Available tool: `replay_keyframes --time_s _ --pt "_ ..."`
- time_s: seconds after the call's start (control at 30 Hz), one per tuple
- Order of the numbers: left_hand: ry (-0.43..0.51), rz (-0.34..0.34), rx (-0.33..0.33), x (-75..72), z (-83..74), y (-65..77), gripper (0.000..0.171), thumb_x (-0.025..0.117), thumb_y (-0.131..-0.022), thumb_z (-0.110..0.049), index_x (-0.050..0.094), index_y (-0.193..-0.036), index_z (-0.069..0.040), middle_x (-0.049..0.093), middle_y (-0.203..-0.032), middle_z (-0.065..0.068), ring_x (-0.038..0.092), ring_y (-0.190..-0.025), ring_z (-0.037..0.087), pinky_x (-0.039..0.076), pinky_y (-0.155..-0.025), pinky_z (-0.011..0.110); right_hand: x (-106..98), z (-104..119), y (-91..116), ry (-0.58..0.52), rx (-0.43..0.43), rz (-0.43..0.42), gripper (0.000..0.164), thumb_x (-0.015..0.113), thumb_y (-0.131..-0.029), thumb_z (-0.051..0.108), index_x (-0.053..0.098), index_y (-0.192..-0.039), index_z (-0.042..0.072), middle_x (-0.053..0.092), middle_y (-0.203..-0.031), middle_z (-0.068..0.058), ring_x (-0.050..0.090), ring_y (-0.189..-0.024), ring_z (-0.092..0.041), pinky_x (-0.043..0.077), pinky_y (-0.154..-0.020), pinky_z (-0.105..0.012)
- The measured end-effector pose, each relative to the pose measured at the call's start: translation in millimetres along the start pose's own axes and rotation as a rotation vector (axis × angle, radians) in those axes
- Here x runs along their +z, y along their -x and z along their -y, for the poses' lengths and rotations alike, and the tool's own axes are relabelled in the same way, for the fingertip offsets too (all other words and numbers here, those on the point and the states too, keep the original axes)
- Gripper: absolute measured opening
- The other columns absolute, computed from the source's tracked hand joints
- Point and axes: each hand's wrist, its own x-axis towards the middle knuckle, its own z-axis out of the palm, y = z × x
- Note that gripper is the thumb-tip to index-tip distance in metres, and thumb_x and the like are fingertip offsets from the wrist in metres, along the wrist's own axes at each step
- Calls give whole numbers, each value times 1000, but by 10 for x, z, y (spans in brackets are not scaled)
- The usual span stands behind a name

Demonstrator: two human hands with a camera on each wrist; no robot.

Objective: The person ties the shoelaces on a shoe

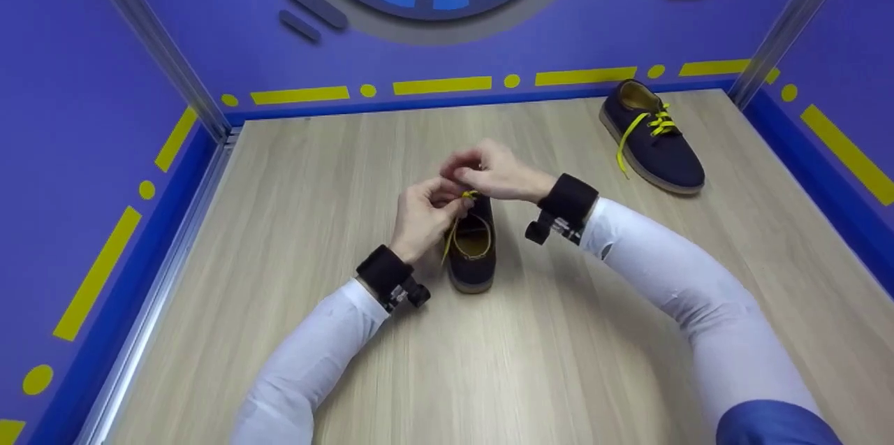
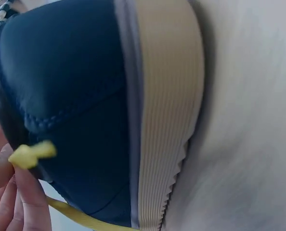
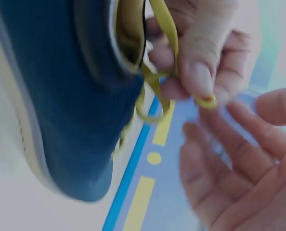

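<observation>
Pale tabletop (image 1: 314, 172), hands (image 1: 422, 216) at yellow shoelace (image 3: 165, 23)

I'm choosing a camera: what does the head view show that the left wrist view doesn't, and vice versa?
Only the head view: the far shoe at upper right, the blue wall, and the tan interior of the near shoe.
Only the left wrist view: the fine ribbing and toothed lower edge of the near shoe's sole.
Both: the left hand pinching the near shoe's yellow lace.
</observation>
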Motion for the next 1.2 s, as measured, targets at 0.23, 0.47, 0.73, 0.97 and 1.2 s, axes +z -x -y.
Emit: replay_keyframes --time_s 0.23,0.47,0.73,0.97,1.2 --pt "124 -12 -107 -28 9 -50 25 82 -89 4 58 -94 7 76 -83 23 74 -70 29 59 -62 27 -168 -129 97 76 -123 24 25 68 -90 -9 83 -105 3 80 -95 -13 71 -80 -19 57 -68 -28" --pt "189 87 -181 -104 11 -98 25 81 -91 0 57 -97 -1 78 -85 16 72 -69 17 58 -61 33 -143 -227 137 130 -210 73 25 78 -89 -6 83 -111 5 79 -93 -11 72 -78 -23 58 -67 -29" --pt "237 156 -247 -148 10 -138 31 79 -94 -4 58 -113 8 77 -80 12 71 -66 16 48 -52 23 -120 -330 162 151 -319 33 11 80 -92 -1 85 -99 4 79 -88 -10 72 -74 -23 54 -67 -26" --pt "-29 90 -100 -167 30 -152 12 73 -101 -9 77 -105 2 77 -89 16 69 -72 24 51 -60 23 -136 -322 177 194 -264 33 6 77 -96 5 83 -99 4 78 -86 -4 68 -69 -16 52 -63 -25" --pt "-427 183 -81 -196 10 -182 23 68 -101 -17 80 -120 -11 72 -119 8 67 -110 27 52 -95 41 -138 -342 189 177 -225 36 7 75 -97 5 81 -100 2 78 -85 -5 69 -69 -15 52 -63 -22"
